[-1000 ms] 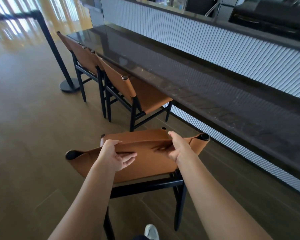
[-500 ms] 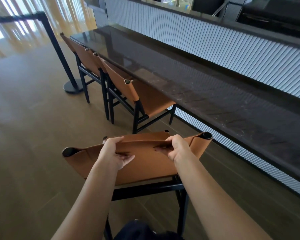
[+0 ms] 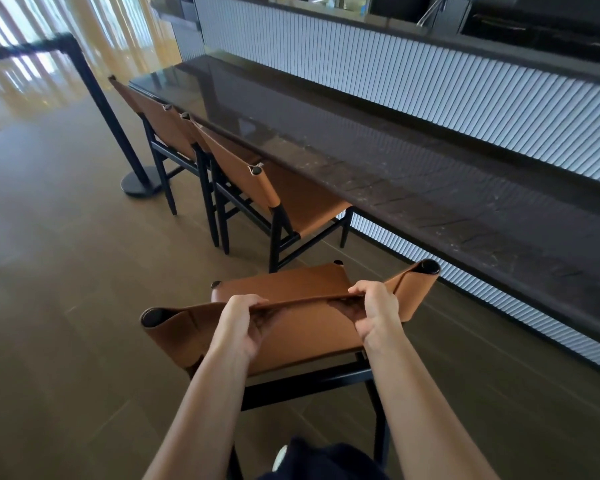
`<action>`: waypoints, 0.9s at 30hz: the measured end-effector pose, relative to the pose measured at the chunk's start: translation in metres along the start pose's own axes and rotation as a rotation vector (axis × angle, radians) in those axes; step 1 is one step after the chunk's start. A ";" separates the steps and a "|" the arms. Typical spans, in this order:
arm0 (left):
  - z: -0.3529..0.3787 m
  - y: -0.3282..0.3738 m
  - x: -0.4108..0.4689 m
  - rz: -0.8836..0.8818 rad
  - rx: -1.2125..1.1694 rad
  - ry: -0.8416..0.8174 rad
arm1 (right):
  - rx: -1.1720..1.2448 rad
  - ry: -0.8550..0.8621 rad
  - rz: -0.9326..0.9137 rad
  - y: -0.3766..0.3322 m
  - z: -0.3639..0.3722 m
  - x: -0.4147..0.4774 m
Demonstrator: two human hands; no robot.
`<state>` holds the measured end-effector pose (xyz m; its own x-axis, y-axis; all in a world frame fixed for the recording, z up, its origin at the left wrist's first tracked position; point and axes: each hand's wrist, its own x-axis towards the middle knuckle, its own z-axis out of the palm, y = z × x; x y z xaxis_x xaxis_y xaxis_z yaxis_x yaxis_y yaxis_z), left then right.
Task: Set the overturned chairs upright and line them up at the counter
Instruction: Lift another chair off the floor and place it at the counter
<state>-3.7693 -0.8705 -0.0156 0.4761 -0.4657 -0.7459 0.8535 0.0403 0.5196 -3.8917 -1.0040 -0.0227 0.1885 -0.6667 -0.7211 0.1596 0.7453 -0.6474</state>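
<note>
A tan leather chair [image 3: 312, 334] with a black frame stands upright right in front of me, its back toward me. My left hand [image 3: 245, 322] and my right hand [image 3: 378, 311] both grip the top edge of its leather backrest, fingers curled over it. Two matching chairs stand upright at the dark stone counter [image 3: 378, 157]: the nearer chair [image 3: 278, 195] just beyond mine, the far chair [image 3: 160, 123] at the counter's left end. The chair I hold is a short way out from the counter, its seat facing it.
A black stanchion post [image 3: 97, 98] with a round base stands on the wooden floor left of the far chair. A white ribbed wall [image 3: 430, 84] rises behind the counter. Open floor lies to my left. My shoe [image 3: 280, 457] shows below the chair.
The chair in my hands has moved forward and right, closer to the counter and the nearer chair. Both hands keep their grip on the backrest and I have stepped forward.
</note>
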 end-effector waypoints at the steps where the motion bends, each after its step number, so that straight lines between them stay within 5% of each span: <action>1: 0.001 0.001 -0.001 0.009 -0.017 0.000 | 0.008 -0.001 -0.004 -0.001 0.001 -0.001; 10: 0.012 0.011 -0.004 0.080 0.051 0.023 | 0.090 0.075 -0.049 0.009 -0.005 -0.016; 27: 0.093 -0.009 0.002 -0.115 0.301 -0.265 | 0.375 0.273 -0.246 -0.031 -0.070 -0.041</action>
<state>-3.7961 -0.9540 0.0170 0.2768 -0.6651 -0.6936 0.7792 -0.2671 0.5671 -3.9720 -1.0005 0.0100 -0.1500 -0.7625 -0.6293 0.5124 0.4844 -0.7091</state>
